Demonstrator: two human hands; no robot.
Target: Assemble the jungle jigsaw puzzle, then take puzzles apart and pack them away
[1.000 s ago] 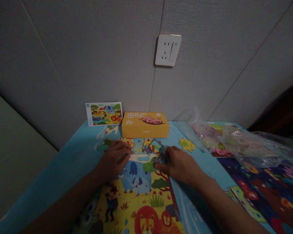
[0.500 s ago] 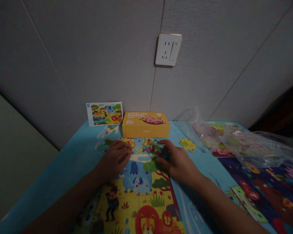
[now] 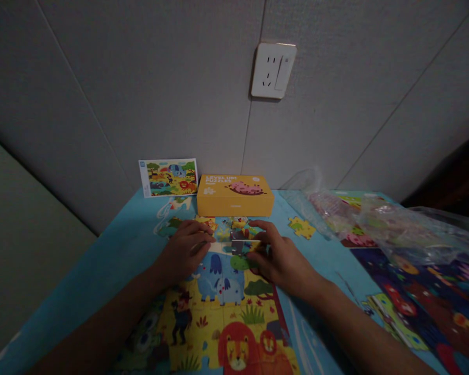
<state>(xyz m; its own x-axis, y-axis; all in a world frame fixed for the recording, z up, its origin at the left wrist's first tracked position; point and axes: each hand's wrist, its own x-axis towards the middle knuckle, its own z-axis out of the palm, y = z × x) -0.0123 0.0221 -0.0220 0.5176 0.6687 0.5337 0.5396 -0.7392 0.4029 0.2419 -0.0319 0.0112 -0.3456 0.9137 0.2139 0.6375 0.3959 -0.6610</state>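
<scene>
Near the worktop's (image 3: 113,260) far edge, in front of a yellow box (image 3: 234,195), the right hand (image 3: 281,258) pinches a small puzzle piece (image 3: 237,246) with narrowed fingers on the jigsaw (image 3: 226,312). The left hand (image 3: 182,252) rests flat and holds nothing, just left of the piece.

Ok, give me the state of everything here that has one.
jigsaw puzzle, part built, flat on the table.
puzzle piece, gripped at the puzzle's far edge.
left hand, flat, pressing on the puzzle.
right hand, fingers closed on the puzzle piece.
yellow box, shut, lying flat.
picture card, propped upright.
loose piece, lying apart from the puzzle.
plastic bag, crumpled.
</scene>
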